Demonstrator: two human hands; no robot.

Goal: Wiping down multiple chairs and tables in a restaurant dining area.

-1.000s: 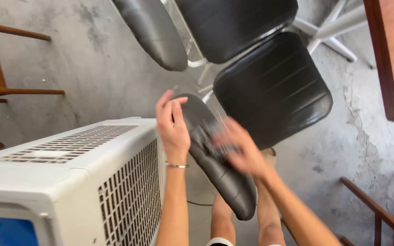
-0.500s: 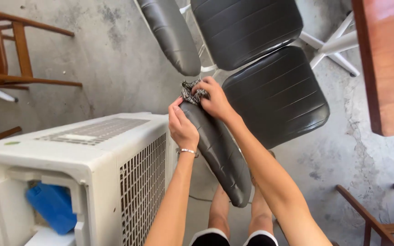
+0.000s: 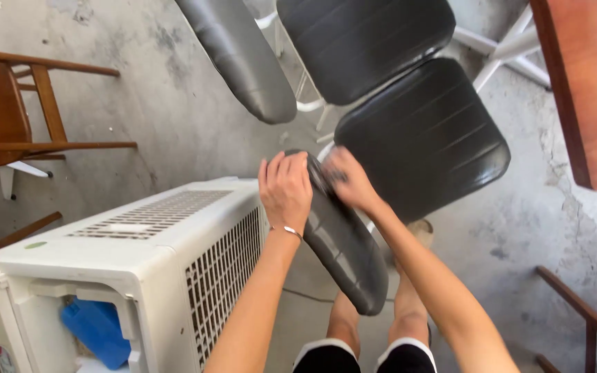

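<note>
- L hand (image 3: 286, 190) clamped on top end of black armrest pad (image 3: 343, 242), just beside white cooler (image 3: 139, 255).
- R hand (image 3: 348, 181) pressing a dark cloth on pad; grip blurred, can't tell.
- Risk: push too hard, pad twists from your L grip.

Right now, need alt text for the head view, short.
Seen from above, a left hand grips the front end of a black padded armrest while the right hand presses on its top, beside a white slatted appliance and a black chair seat.
</note>
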